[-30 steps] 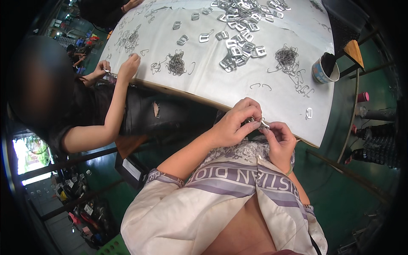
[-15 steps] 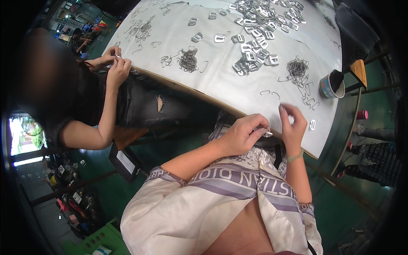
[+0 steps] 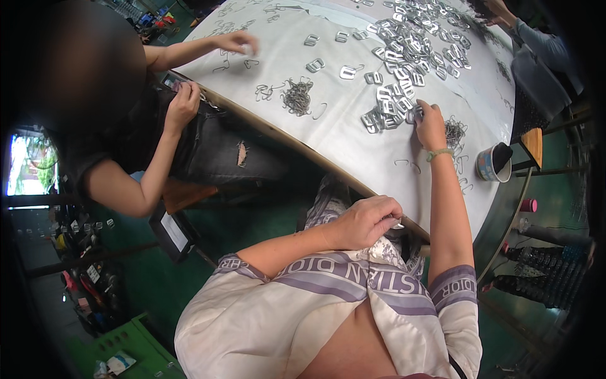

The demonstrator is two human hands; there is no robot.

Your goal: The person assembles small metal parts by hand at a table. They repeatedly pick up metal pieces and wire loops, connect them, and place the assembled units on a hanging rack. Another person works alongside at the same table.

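Observation:
Near the table's front edge, my left hand (image 3: 371,221) is closed on a small silver metal buckle (image 3: 397,225), mostly covered by the fingers. My right hand (image 3: 432,128) is stretched over the table, its fingertips pinching a metal buckle (image 3: 416,112) at the near right edge of a large heap of buckles (image 3: 394,95). Just right of that hand lies a tangled pile of thin wire hooks (image 3: 455,129), partly hidden by it. A few loose wire hooks (image 3: 407,164) lie left of my right forearm.
On the white-covered table (image 3: 353,151), another hook pile (image 3: 297,98) and scattered buckles lie left. A paper tub (image 3: 492,164) with something black inside stands at the right edge. A co-worker (image 3: 82,114) sits at left, one hand over the table; another person's arm (image 3: 543,50) shows far right.
My right hand has moved forward from beside my left hand to the buckle heap. My left hand keeps its buckle. The left co-worker's hand has reached out over the table.

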